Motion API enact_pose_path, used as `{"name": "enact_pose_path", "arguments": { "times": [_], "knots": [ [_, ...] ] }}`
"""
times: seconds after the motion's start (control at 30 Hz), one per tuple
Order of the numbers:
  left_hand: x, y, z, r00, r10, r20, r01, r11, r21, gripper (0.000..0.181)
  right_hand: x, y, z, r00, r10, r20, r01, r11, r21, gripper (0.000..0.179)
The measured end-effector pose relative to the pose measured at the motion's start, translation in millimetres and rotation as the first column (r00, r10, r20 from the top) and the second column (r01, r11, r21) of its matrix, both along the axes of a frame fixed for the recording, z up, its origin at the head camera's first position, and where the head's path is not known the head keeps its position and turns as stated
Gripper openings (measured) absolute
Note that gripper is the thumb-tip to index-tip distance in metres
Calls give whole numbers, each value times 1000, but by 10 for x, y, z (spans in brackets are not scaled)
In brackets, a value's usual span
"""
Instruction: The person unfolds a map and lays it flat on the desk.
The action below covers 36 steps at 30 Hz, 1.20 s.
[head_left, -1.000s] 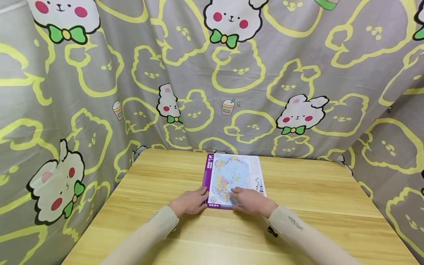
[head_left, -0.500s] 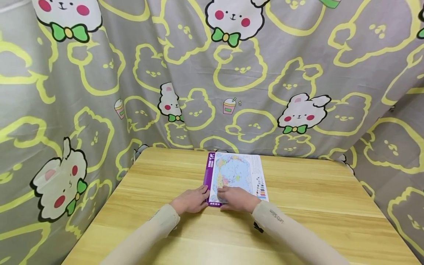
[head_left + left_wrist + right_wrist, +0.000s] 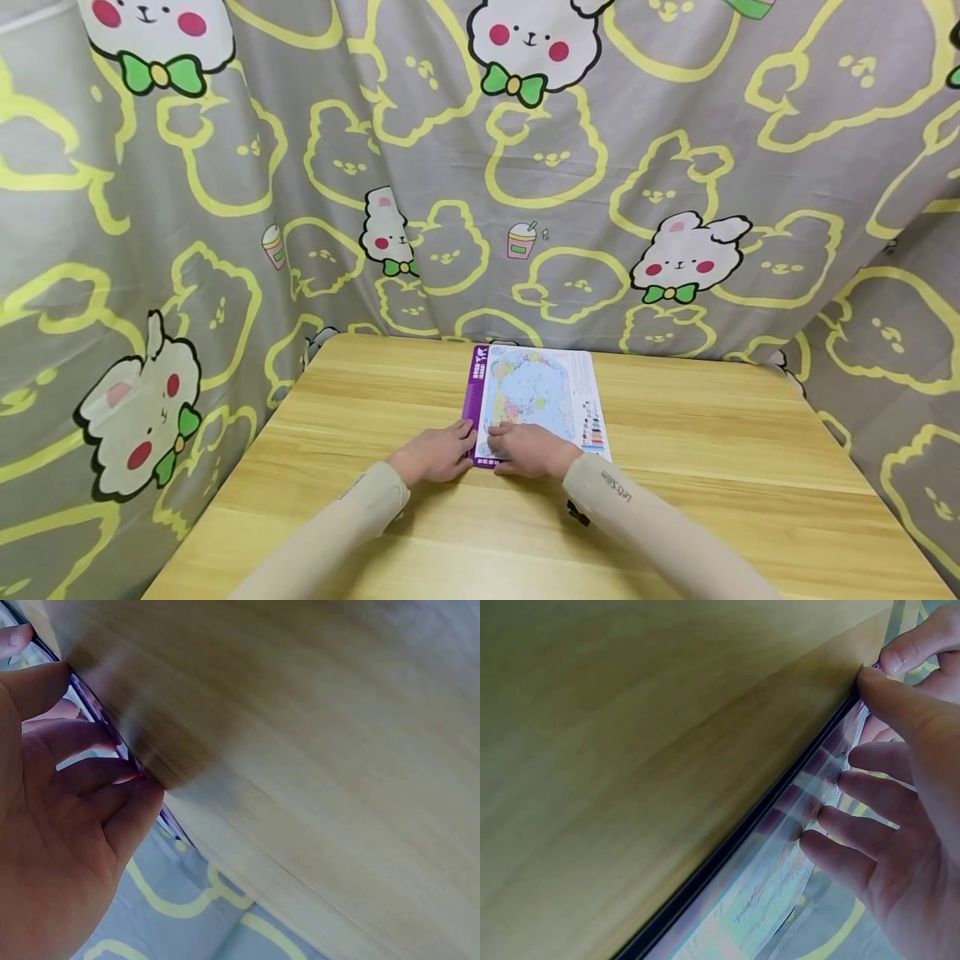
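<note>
A flat, glossy world map board [image 3: 540, 387] with a purple border lies on the table. My left hand [image 3: 435, 452] touches its left side near the front corner; in the left wrist view its fingertips [image 3: 124, 771] meet the purple edge. My right hand [image 3: 531, 450] rests over the front left part of the map, hiding some of the print. In the right wrist view, its loosely bent fingers touch the shiny surface while the thumb [image 3: 889, 701] lies at the dark front edge [image 3: 727, 851]. Both hands are close together at that corner.
The wooden table [image 3: 712, 450] extends on both sides of the board and in front of it. A grey curtain [image 3: 442, 167] with yellow outlines and white cartoon rabbits hangs behind the table and at its sides.
My right hand has slid left along the front of the map board, toward my left hand, uncovering the coloured print at the front right. My left hand stays at the left edge.
</note>
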<state>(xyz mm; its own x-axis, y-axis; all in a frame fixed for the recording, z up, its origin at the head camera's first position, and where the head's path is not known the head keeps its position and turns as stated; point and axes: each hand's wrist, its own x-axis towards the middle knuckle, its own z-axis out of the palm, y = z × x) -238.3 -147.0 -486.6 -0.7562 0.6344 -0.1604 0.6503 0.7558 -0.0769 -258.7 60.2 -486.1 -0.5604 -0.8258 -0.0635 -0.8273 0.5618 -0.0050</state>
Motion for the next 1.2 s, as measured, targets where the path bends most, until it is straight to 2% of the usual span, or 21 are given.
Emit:
{"name": "enact_pose_path", "arguments": {
  "times": [0.47,0.8,1.03,1.2],
  "knots": [
    [-16,-25,-33,1000,-7,1,7,1000,-5,56,-5,53,-15,999,53,-9,-53,999,1,40],
    [18,-15,13,1000,-5,15,6,1000,-12,56,35,73,-26,990,98,-103,-98,995,5,33],
    [41,-4,44,1000,-1,15,1,1000,-12,55,87,89,55,984,74,-162,-71,997,22,35],
    [27,-1,25,1000,-12,-3,12,1000,-6,54,125,121,135,962,97,-256,-98,995,10,30]
  ]
}}
